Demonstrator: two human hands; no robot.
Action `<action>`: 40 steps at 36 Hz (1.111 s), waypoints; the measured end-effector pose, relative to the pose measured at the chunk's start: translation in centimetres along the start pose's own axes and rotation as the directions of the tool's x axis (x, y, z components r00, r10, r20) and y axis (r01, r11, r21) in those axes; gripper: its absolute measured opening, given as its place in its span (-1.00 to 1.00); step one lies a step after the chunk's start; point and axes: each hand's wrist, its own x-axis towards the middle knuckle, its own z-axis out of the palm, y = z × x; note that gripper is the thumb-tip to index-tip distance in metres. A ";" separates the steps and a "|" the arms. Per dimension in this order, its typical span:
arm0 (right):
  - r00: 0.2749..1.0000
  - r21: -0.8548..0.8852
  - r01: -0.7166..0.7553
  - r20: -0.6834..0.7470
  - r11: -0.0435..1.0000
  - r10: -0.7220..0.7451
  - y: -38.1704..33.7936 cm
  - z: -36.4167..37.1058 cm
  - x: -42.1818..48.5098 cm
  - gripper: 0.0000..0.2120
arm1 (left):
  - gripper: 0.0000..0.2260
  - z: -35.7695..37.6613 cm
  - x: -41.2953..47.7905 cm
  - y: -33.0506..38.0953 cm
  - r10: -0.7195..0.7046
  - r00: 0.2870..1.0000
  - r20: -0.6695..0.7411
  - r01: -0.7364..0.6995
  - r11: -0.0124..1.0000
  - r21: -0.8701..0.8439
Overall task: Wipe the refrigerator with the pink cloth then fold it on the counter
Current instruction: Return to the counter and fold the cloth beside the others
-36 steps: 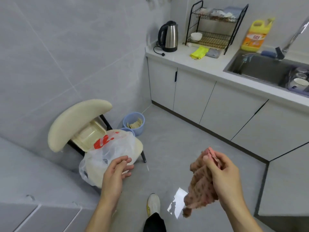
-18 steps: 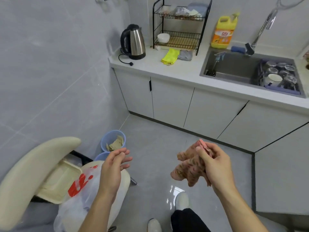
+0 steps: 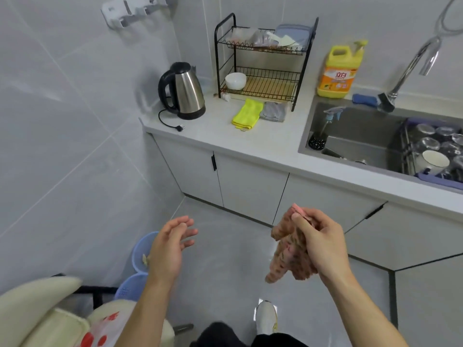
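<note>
White counter point(image 3: 263, 146), kettle point(image 3: 186, 92), black rack point(image 3: 263, 63), yellow cloth point(image 3: 246, 113) (perhaps folded), detergent bottle point(image 3: 337, 71)

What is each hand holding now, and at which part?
The right hand grips the crumpled pink cloth by its bunched upper part; the rest hangs below. The left hand is open and holds nothing.

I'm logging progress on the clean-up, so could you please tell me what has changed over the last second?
The view has swung from the chair up toward the counter. The pink cloth, earlier hanging long, is now more bunched. Unchanged: the right hand grips it, the left hand is open and empty.
</note>
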 end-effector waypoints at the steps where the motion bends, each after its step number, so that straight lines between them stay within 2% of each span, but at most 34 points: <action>1: 1.000 -0.003 0.000 -0.002 1.000 0.000 -0.9 0.1 1.2 -0.86 | -0.79 0.8 1.0 0.5 0.002 1.000 0.002 -0.002 1.000 -0.002; 8: 0.997 0.110 -0.071 0.029 0.991 0.068 -5.3 2.0 8.6 -0.80 | -0.78 5.4 8.8 3.6 -0.003 0.999 0.042 0.003 1.000 -0.022; 12: 0.997 0.086 -0.082 0.009 0.993 0.082 -6.1 4.1 13.2 -0.81 | -0.79 7.4 14.5 4.7 -0.001 0.996 0.085 0.003 1.000 -0.017; 20: 0.991 0.130 -0.121 -0.033 0.984 0.127 -8.4 9.5 20.2 -0.76 | -0.80 9.7 25.9 6.1 -0.063 0.969 0.238 0.035 0.992 0.121; 24: 0.989 0.040 -0.099 -0.105 0.994 0.103 -10.4 11.3 22.9 -0.79 | -0.78 11.1 30.3 8.6 -0.070 0.950 0.305 0.003 0.976 0.216; 29: 0.993 -0.073 -0.071 -0.098 0.995 0.064 -12.1 12.6 25.5 -0.85 | -0.85 14.2 34.3 11.0 -0.080 0.919 0.385 -0.012 0.973 0.230; 31: 0.997 -0.112 -0.048 -0.070 0.993 0.040 -12.6 12.7 26.5 -0.85 | -0.90 15.7 35.2 11.4 -0.070 0.881 0.469 -0.061 0.964 0.259; 33: 1.000 -0.127 -0.021 -0.020 0.992 0.019 -13.1 12.7 27.6 -0.84 | -0.75 17.3 35.6 11.8 -0.052 0.808 0.587 -0.137 0.952 0.273; 37: 0.996 -0.147 0.050 0.077 0.988 -0.039 -13.2 12.0 30.1 -0.85 | -0.49 20.8 35.4 12.4 -0.043 0.604 0.796 -0.319 0.902 0.291; 40: 0.980 -0.217 0.121 0.179 0.969 -0.082 -12.6 10.9 32.2 -0.87 | -0.53 23.4 35.1 12.7 -0.037 0.531 0.847 -0.399 0.871 0.288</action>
